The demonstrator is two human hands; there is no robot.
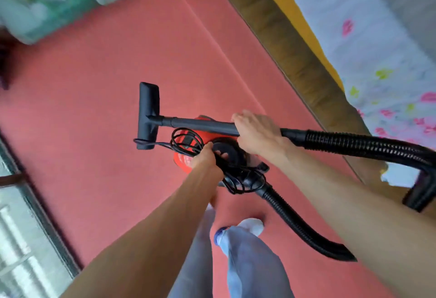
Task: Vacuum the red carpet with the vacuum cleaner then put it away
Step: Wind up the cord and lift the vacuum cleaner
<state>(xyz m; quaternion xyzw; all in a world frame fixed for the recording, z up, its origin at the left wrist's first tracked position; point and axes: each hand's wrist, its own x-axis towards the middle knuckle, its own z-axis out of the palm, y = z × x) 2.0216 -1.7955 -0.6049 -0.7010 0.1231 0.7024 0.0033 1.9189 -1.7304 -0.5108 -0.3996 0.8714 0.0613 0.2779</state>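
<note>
The red carpet (99, 99) fills the floor under me and runs out well beyond both my hands. Past my right grip, a bed (377, 38) with a flowered sheet and a brown frame edges the carpet; beyond my left grip lie blurred plastic-wrapped bundles (47, 3), and a glass door (21, 238) borders the carpet on my left side. My light trousers (247, 262) and one white sock (253, 225) show below my arms.

The vacuum cleaner (186, 146), red-bodied, hangs just under my two hands. My right hand (258, 132) is wrapped fully closed around its black wand (200, 124), with the floor head (148, 115) out beyond that grip and the ribbed hose (354, 144) trailing behind it. My left hand (205, 159) is clenched on the coiled black cord (186, 142), against the vacuum's dark top.
</note>
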